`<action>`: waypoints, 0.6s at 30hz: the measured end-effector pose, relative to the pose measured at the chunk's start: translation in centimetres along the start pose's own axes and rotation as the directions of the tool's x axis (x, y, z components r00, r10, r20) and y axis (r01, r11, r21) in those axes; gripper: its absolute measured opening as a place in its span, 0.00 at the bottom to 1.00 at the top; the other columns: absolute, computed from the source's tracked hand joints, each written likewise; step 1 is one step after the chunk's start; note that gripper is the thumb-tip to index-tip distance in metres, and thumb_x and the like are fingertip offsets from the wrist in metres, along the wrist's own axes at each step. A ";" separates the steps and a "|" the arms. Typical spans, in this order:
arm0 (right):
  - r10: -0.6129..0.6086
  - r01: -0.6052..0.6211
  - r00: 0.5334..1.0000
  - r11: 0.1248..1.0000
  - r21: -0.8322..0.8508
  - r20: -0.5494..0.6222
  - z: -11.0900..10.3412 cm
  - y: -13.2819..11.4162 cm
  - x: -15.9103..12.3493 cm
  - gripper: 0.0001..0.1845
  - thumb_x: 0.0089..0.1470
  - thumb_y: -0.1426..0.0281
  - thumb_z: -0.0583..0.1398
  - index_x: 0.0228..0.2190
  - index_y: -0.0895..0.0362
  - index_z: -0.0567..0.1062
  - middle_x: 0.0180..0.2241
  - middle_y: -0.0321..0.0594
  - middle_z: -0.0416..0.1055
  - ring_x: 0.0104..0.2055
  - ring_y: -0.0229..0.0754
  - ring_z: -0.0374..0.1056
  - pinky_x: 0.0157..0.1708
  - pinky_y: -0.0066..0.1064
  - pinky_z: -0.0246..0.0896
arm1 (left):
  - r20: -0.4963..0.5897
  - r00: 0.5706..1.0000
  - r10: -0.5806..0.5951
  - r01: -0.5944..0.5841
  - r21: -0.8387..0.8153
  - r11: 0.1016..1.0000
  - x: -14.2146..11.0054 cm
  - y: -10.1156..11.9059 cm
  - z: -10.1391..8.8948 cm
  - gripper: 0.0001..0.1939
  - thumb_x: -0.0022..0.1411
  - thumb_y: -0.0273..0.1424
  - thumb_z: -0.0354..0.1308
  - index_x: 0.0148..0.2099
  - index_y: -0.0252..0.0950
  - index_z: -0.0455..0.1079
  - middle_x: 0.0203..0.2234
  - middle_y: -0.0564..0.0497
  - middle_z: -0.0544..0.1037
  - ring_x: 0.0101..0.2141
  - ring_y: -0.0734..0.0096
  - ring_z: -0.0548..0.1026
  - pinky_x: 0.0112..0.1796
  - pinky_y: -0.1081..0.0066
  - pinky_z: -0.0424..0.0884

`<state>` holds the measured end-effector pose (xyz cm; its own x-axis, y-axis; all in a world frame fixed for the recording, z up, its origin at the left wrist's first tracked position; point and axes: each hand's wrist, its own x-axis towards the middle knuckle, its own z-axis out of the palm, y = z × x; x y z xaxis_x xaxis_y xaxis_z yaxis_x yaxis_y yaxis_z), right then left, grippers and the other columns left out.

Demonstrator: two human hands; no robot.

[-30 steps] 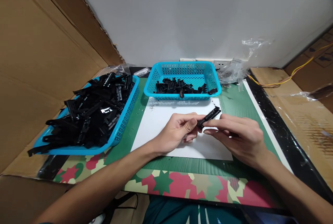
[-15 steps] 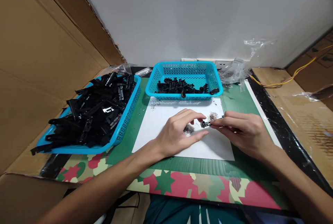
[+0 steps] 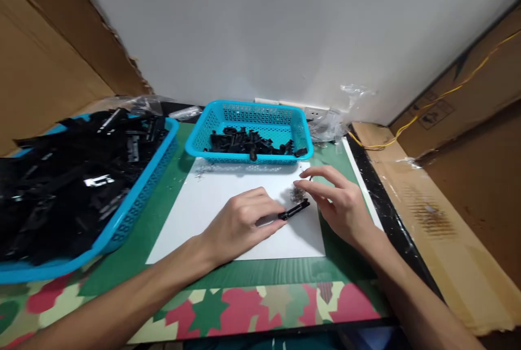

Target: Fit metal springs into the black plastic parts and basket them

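Observation:
My left hand (image 3: 244,222) rests on the white sheet (image 3: 211,203) and pinches one end of a slim black plastic part (image 3: 294,210), which lies low over the paper. Just right of it, my right hand (image 3: 336,201) hovers with its fingers spread, the fingertips over a small pile of tiny metal springs (image 3: 298,193). Nothing shows in the right hand.
A small blue basket (image 3: 299,122) with several black pieces stands behind the sheet. A large blue basket (image 3: 138,198) heaped with black parts is at the left. Cardboard walls stand on both sides, with plastic bags (image 3: 329,122) and a yellow wire (image 3: 382,141) at the back right.
The black part has passed from the right fingers to the left hand and sunk toward the paper. The right hand has let go and opened. The view has swung to the right.

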<state>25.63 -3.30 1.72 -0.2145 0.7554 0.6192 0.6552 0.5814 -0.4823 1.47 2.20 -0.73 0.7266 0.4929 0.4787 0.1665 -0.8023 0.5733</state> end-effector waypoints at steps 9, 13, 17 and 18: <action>0.491 -0.464 0.867 0.725 0.509 0.090 2.8 -2.5 0.1 0.04 0.62 0.69 0.67 0.34 0.56 0.79 0.30 0.38 0.81 0.29 0.39 0.78 0.32 0.30 0.77 | 0.016 0.999 0.050 -0.051 0.086 0.995 0.1 -0.3 0.0 0.03 0.69 0.26 0.64 0.45 0.35 0.78 0.35 0.49 0.83 0.37 0.66 0.76 0.40 0.66 0.68; 0.482 -0.461 0.872 0.748 0.478 0.086 3.1 -2.7 0.1 0.05 0.62 0.69 0.67 0.32 0.56 0.79 0.28 0.38 0.81 0.28 0.39 0.77 0.30 0.28 0.74 | 0.020 0.999 0.049 -0.051 0.134 0.990 0.1 -0.2 0.0 0.01 0.69 0.27 0.65 0.42 0.36 0.78 0.32 0.51 0.82 0.36 0.67 0.77 0.41 0.64 0.64; 0.411 -0.405 0.909 0.835 0.372 0.067 2.8 -2.9 0.0 0.09 0.64 0.71 0.65 0.29 0.56 0.78 0.25 0.35 0.79 0.25 0.36 0.74 0.28 0.25 0.69 | 0.034 0.998 0.051 -0.055 0.104 0.993 -0.1 -0.2 0.1 0.03 0.70 0.27 0.63 0.42 0.36 0.78 0.32 0.51 0.82 0.35 0.68 0.76 0.42 0.64 0.63; 0.388 -0.385 0.920 0.859 0.338 0.062 2.7 -2.9 -0.1 0.10 0.64 0.71 0.64 0.29 0.56 0.78 0.25 0.35 0.78 0.25 0.36 0.74 0.27 0.25 0.68 | 0.035 0.998 0.048 -0.051 0.094 0.994 -0.1 -0.2 0.1 0.04 0.71 0.27 0.63 0.41 0.36 0.78 0.32 0.51 0.82 0.35 0.68 0.76 0.42 0.64 0.63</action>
<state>21.75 -4.24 1.43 0.0118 0.9388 0.3443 0.4004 0.3110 -0.8619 1.45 2.30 -1.01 0.7565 0.4419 0.4821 0.1910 -0.8544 0.4833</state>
